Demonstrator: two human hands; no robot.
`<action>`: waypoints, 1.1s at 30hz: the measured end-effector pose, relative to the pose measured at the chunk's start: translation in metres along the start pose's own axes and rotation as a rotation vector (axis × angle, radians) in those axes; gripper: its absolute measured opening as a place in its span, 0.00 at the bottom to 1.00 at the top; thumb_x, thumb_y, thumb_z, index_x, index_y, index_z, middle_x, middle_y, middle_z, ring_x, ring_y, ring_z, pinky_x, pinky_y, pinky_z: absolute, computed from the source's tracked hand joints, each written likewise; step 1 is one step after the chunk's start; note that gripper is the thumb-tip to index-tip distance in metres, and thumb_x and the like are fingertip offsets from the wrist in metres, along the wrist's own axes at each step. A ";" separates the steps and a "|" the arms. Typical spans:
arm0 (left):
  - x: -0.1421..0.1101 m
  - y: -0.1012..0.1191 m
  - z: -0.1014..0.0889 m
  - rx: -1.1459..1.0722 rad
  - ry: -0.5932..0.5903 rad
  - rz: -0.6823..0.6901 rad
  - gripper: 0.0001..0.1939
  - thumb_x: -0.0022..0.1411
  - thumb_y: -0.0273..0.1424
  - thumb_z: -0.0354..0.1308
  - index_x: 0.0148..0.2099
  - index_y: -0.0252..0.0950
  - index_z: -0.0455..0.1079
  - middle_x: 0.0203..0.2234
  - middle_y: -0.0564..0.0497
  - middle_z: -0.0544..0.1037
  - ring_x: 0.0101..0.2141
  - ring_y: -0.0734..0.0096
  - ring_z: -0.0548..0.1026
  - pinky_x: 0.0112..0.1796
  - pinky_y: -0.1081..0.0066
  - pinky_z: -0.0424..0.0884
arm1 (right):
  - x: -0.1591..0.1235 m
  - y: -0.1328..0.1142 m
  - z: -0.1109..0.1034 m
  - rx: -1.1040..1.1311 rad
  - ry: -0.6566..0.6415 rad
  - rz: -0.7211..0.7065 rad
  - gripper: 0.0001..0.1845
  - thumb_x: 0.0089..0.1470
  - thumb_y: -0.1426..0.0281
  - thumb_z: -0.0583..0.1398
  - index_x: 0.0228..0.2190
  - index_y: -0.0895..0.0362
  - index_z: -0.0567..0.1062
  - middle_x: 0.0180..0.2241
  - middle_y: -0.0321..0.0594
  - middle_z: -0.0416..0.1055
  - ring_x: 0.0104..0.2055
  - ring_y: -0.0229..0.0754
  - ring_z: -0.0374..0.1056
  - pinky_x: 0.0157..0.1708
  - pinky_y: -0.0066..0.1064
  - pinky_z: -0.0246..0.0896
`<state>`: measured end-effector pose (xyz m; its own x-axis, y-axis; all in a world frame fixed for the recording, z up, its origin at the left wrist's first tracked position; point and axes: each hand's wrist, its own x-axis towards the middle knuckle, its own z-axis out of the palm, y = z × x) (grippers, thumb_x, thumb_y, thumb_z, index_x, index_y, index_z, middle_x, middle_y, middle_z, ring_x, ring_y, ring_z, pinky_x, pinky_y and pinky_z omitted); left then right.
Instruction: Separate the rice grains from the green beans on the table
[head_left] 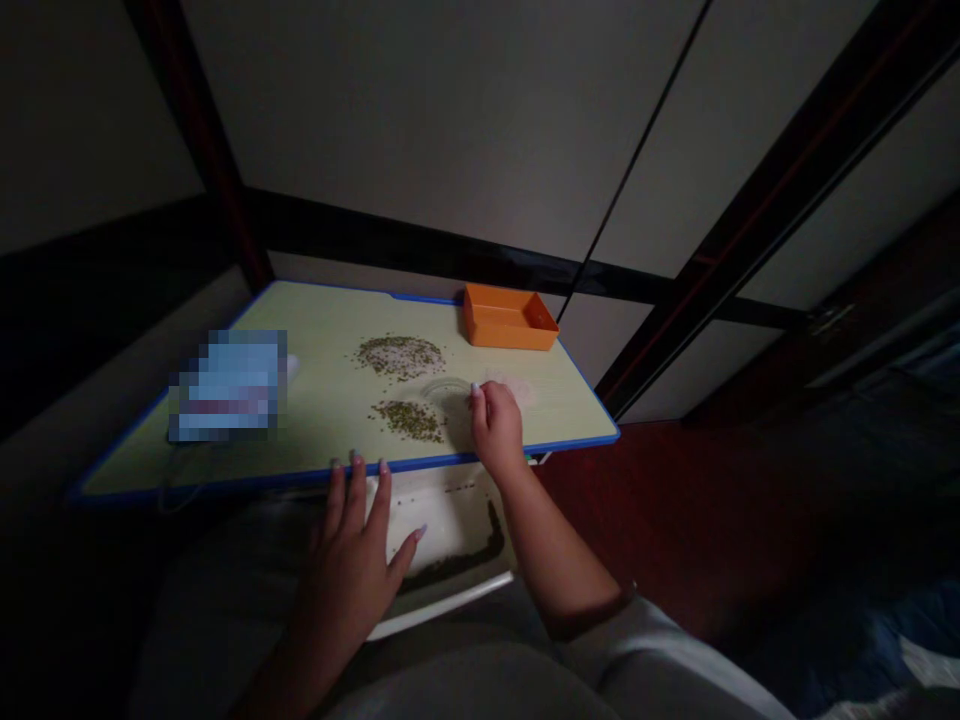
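Observation:
My left hand point(352, 545) lies with fingers spread over the left rim of a white tray point(450, 520) on my lap, fingertips at the table's blue front edge. My right hand point(495, 425) rests on the pale green table point(322, 330), fingers curled together in a pinch next to a pile of small green beans point(409, 418). What the pinch holds is too small to see. A second, more scattered patch of beans point(397, 353) lies farther back. A line of dark beans sits along the tray's lower edge.
An orange box point(510, 318) stands at the table's back right. A blurred blue-white object point(229, 385) sits at the left. A faint pale patch point(517, 388) lies right of my right hand. Dark frame bars and grey wall panels rise behind; dark red floor lies right.

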<state>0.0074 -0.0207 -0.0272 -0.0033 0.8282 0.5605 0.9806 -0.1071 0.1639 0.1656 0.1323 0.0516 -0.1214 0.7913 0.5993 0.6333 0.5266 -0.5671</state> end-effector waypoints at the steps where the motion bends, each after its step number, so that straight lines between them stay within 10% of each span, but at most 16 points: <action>1: 0.000 0.001 -0.001 0.032 -0.035 -0.021 0.38 0.65 0.43 0.48 0.71 0.31 0.44 0.70 0.30 0.45 0.70 0.38 0.41 0.58 0.39 0.60 | -0.002 0.004 -0.002 -0.053 -0.032 0.009 0.16 0.65 0.69 0.49 0.25 0.53 0.66 0.27 0.38 0.68 0.34 0.41 0.63 0.36 0.30 0.54; 16: 0.000 0.006 -0.004 0.098 -0.028 -0.020 0.36 0.64 0.44 0.46 0.67 0.26 0.55 0.68 0.26 0.51 0.68 0.34 0.48 0.53 0.37 0.64 | -0.002 0.014 -0.007 -0.552 -0.151 0.081 0.12 0.66 0.66 0.54 0.33 0.56 0.74 0.37 0.43 0.71 0.32 0.39 0.63 0.28 0.30 0.46; 33: -0.001 0.003 -0.003 0.087 -0.030 -0.008 0.36 0.64 0.42 0.48 0.69 0.29 0.48 0.69 0.29 0.50 0.69 0.37 0.45 0.53 0.39 0.66 | 0.001 0.006 -0.003 -0.489 -0.182 -0.021 0.13 0.66 0.67 0.52 0.32 0.55 0.74 0.35 0.42 0.71 0.34 0.41 0.64 0.30 0.31 0.49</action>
<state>0.0098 -0.0234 -0.0246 -0.0064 0.8453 0.5343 0.9939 -0.0535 0.0966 0.1720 0.1352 0.0506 -0.2415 0.8462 0.4750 0.9070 0.3708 -0.1995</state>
